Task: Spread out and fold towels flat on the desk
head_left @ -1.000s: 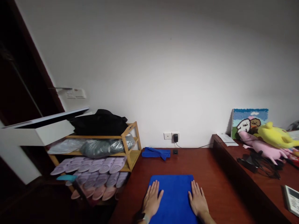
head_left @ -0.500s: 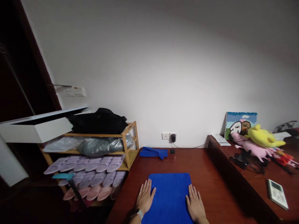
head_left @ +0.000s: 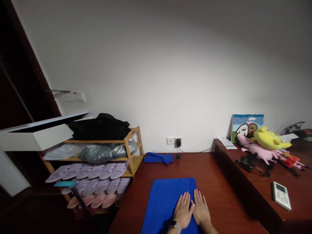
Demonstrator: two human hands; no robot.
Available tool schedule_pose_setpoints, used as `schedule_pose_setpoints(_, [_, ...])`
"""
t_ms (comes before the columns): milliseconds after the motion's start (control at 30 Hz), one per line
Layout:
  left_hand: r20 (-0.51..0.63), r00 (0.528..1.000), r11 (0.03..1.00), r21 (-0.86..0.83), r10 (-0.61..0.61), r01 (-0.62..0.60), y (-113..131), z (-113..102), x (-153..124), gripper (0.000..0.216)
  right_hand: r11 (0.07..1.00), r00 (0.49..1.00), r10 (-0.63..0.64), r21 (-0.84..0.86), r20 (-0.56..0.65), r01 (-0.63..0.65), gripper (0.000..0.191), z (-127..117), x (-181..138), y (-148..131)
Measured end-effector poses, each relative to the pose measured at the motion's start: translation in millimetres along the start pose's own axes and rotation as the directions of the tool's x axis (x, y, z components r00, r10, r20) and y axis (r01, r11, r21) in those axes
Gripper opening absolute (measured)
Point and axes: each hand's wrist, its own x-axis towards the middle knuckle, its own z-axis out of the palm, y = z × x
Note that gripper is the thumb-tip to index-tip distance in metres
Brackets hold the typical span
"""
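A blue towel (head_left: 163, 200) lies flat on the dark red wooden table (head_left: 219, 191) in front of me. My left hand (head_left: 183, 210), with a watch at the wrist, rests flat on the towel's right half, fingers stretched out. My right hand (head_left: 201, 208) lies flat right beside it, near the towel's right edge, fingers also extended. The two hands touch side by side and hold nothing. A second blue cloth (head_left: 158, 158), folded, sits at the back of the table near the wall.
A bamboo rack (head_left: 133, 152) with several slippers, plastic bags and a black bag stands at the left. A raised wooden ledge (head_left: 246, 182) on the right holds plush toys (head_left: 265, 143), cables, a picture and a white remote (head_left: 281, 195). A charger (head_left: 178, 142) is plugged into the wall.
My left hand slid from the towel's left edge across to the right, ending beside my right hand. The view shifted slightly right.
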Motion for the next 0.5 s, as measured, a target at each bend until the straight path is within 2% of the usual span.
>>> schedule_pose_setpoints(100, [0.012, 0.999, 0.998, 0.038, -0.045, 0.045, -23.8, -8.3, -17.4, 0.065, 1.0, 1.0, 0.018, 0.009, -0.016, -0.018, 0.071, -1.0, -0.4, -1.4])
schedule_pose_setpoints(200, [-0.007, 0.984, 0.979, 0.098, -0.177, 0.177, -71.8, -31.6, -46.0, 0.07, 0.999, 0.999, 0.033, 0.026, -0.025, -0.032, 0.072, -2.7, -2.0, -2.8])
schedule_pose_setpoints(333, [-0.077, 0.932, 0.918, 0.161, -0.354, 0.362, -135.2, -57.7, -87.0, 0.074, 0.999, 0.999, 0.039, 0.012, -0.008, -0.039, 0.074, -3.2, -3.5, -3.5])
schedule_pose_setpoints(400, [-0.111, 0.913, 0.896, 0.176, -0.393, 0.407, -153.1, -61.4, -100.7, 0.075, 0.999, 0.999, 0.038, 0.003, -0.002, -0.038, 0.074, -3.4, -2.7, -3.5])
schedule_pose_setpoints(500, [-0.15, 0.9, 0.884, 0.183, -0.409, 0.431, -160.7, -58.6, -108.3, 0.074, 0.999, 0.999, 0.037, 0.011, 0.007, -0.038, 0.073, -5.6, -1.8, -3.4])
